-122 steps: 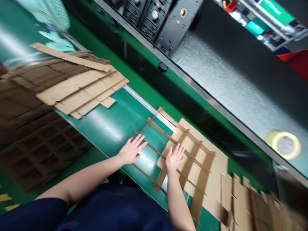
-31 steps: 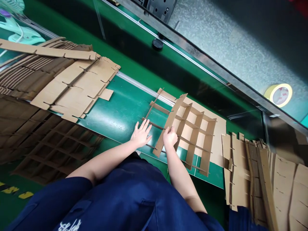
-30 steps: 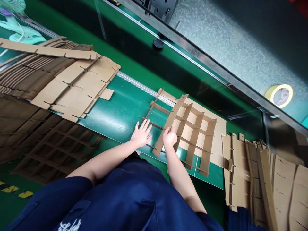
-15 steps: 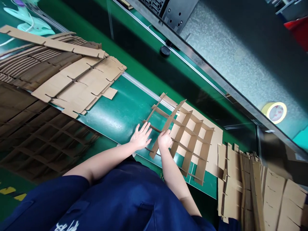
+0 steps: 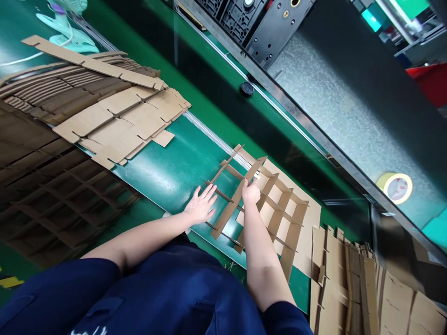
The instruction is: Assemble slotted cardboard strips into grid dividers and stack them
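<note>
A cardboard divider grid (image 5: 275, 217) of interlocking slotted strips lies on the green table in front of me. My right hand (image 5: 251, 192) is closed at the far part of one cross strip (image 5: 228, 204), its fingers curled over the strip's upper edge. My left hand (image 5: 201, 205) is open with fingers spread, its fingertips by the ends of the long strips on the grid's left side. The leftmost cross strip (image 5: 226, 165) leans at a slant. Part of the grid is hidden behind my right forearm.
Slotted cardboard sheets (image 5: 118, 121) are piled at the left, and more strips (image 5: 335, 279) stand at the right. A flat cardboard sheet (image 5: 314, 209) lies beneath the grid. Beyond the table, a raised metal-edged shelf holds a tape roll (image 5: 384, 181). A teal clip fan (image 5: 75, 37) sits far left.
My right hand has moved along the cross strip toward its far end, and that strip now sits flatter. My left hand stays open beside the grid. The view has shifted slightly.
</note>
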Available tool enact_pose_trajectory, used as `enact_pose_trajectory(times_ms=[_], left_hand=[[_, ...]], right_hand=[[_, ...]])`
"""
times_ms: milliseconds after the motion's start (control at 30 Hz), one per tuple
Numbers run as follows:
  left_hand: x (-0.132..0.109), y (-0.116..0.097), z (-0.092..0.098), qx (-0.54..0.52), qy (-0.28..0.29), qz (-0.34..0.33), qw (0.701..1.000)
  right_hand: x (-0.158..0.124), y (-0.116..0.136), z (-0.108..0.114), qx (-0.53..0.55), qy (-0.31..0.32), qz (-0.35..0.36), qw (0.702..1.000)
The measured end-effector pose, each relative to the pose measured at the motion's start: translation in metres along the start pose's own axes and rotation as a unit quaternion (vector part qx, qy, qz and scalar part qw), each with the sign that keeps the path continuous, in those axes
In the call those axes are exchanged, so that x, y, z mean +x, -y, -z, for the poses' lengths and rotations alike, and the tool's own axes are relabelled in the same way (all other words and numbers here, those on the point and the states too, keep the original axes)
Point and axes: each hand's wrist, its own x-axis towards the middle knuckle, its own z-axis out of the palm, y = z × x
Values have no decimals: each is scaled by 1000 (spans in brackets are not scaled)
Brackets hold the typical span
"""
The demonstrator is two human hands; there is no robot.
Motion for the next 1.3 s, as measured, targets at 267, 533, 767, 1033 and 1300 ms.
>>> enact_pose_trajectory(times_ms=[267,533,767,1033,1300], left_hand=[[1,-1,1,1,8,2,1000],[2,-2,2,-6,8,4,1000],[-3,-4,8,-37,-24,-20,999],[-7,-31,4,-111,43,-198,973],[-5,-35,-11,-89,52,-163,981]], right_hand=[[12,-7,-12,-25,12,-17,999],[16,4,-25,-26,25,-10,999],[29,-5,-15,5,-97,67,993],[61,-3,-27,63,26,119,991],[65,-4,-21,15,77,92,993]])
